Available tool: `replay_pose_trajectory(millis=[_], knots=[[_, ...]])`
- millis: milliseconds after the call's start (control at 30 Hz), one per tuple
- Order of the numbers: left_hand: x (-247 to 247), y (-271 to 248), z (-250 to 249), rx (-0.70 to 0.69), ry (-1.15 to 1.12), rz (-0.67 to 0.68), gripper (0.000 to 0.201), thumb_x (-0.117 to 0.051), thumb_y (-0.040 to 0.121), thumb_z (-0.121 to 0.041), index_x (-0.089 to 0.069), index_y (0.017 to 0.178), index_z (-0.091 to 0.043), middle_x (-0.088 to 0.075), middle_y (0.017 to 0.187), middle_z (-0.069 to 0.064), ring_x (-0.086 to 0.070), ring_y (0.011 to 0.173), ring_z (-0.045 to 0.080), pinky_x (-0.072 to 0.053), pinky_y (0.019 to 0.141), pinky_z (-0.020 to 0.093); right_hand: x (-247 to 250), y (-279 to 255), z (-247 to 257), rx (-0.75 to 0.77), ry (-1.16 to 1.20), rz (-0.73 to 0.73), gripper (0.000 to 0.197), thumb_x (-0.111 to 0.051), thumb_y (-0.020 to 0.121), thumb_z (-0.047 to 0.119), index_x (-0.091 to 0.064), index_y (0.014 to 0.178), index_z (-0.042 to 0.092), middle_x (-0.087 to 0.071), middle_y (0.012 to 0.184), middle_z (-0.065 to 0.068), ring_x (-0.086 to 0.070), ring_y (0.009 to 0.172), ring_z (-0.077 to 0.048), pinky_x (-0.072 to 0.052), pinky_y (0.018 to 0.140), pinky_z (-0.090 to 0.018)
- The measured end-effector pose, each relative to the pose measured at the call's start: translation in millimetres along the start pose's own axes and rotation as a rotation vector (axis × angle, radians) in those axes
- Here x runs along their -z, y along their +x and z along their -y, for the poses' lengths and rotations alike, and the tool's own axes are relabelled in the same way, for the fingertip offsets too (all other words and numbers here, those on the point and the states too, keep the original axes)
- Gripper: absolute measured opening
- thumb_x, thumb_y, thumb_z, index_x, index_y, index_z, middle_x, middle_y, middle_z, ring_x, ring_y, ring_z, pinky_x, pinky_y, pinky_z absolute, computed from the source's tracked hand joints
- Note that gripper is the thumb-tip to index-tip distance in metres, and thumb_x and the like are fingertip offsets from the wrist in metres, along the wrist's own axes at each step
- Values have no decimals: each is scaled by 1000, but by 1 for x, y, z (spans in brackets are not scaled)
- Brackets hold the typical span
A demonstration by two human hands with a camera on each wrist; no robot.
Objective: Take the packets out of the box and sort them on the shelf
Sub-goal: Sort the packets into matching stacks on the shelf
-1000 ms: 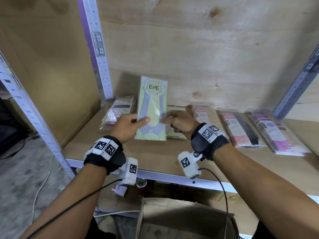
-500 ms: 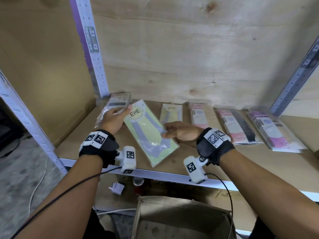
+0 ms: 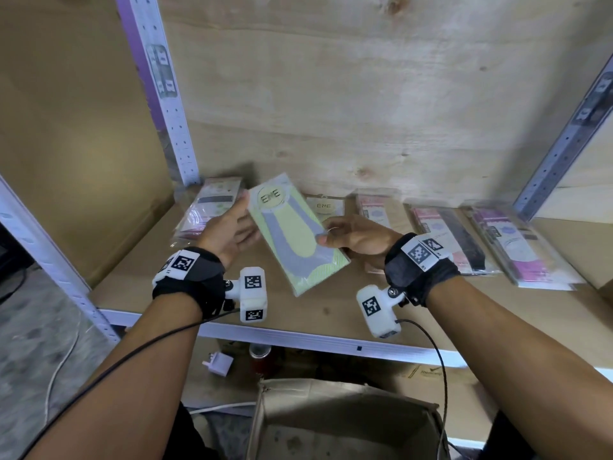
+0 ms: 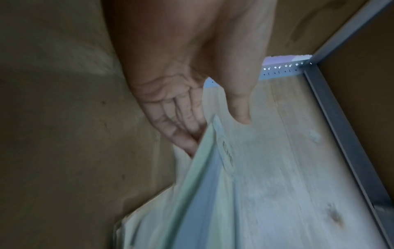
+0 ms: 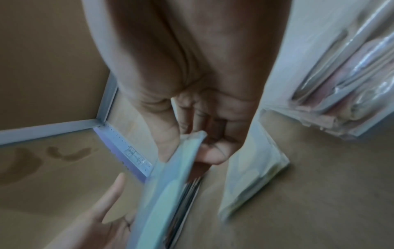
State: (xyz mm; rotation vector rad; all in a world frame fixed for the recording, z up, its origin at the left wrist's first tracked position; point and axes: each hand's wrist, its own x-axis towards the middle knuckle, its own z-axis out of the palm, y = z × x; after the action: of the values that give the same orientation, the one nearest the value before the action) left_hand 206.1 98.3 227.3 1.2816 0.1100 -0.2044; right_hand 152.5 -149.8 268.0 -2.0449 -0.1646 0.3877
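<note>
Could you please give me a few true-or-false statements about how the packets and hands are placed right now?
1. The right hand pinches the green ENE packet. True.
2. The left hand is curled in a fist round that packet. False: its fingers lie straight, against the packet's side.
3. Another ENE packet lies on the shelf behind the held one. True.
4. The pink packets lie left of the held packet. False: they lie to its right.
5. The cardboard box stands on the shelf. False: it sits below the shelf.
</note>
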Motion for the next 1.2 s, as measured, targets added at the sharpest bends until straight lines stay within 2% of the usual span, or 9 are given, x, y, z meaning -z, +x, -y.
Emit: replay_pose_trajectory(millis=[133,267,367,467,567,667,800,967,1200], knots=[[-23,-8,4,47,196,167,48,-72,85,-45,-67,122,-15,-74,114,5,-69,107,18,-58,76,24,5,8,0,-3,276,-123,20,-70,90,14,-59,102,2,-64,105,-18,-61,98,-29,-48,93,-47],[-39,-8,10,15,263,197,13,-69,91,-13,-68,104,-9,-75,108,11,-71,88,18,-57,66,20,9,22,-2,-44,376,-198,13,-72,88,10,-60,92,7,-70,102,-13,-68,90,-26,-55,86,-39],[-45,1,13,-26,231,134,11,-69,89,-3,-68,101,-5,-72,104,16,-69,78,16,-57,63,19,12,32,-4,-94,302,-268,18,-77,83,9,-58,87,9,-69,90,-12,-69,74,-22,-59,75,-37],[-53,12,19,-87,285,7,29,-74,85,-3,-69,113,4,-71,95,15,-67,66,11,-54,57,17,18,42,-2,-153,87,-317,27,-77,83,10,-54,71,11,-63,84,-20,-63,77,-28,-57,87,-51],[-58,22,23,-127,335,-64,34,-77,82,-1,-69,114,6,-72,101,21,-69,81,22,-57,63,21,23,50,3,-213,-87,-389,30,-81,79,14,-53,68,12,-70,82,-20,-67,73,-27,-59,85,-49],[-61,32,24,-112,354,-60,34,-73,80,10,-69,114,7,-71,106,23,-67,89,27,-60,65,20,26,59,4,-259,-269,-429,29,-83,77,22,-61,86,6,-74,98,-21,-72,93,-30,-59,86,-45],[-63,40,29,-92,476,-22,37,-68,75,18,-71,111,7,-72,106,28,-66,88,30,-58,89,45,31,70,-1,-330,-431,-411,50,-85,75,27,-59,110,2,-67,117,-17,-65,109,-28,-55,90,-37],[-63,43,36,-92,603,-13,33,-75,70,14,-76,99,-2,-75,88,14,-69,73,21,-58,68,25,30,75,-3,-408,-548,-397,103,-86,73,30,-25,151,2,-52,139,-16,-53,126,-30,-50,98,-37],[-70,43,38,-74,710,-45,31,-80,69,8,-77,97,-5,-76,95,18,-73,91,32,-60,88,43,29,74,-2,-424,-549,-364,96,-85,75,21,-27,147,-6,-50,139,-20,-56,123,-32,-51,99,-43]])
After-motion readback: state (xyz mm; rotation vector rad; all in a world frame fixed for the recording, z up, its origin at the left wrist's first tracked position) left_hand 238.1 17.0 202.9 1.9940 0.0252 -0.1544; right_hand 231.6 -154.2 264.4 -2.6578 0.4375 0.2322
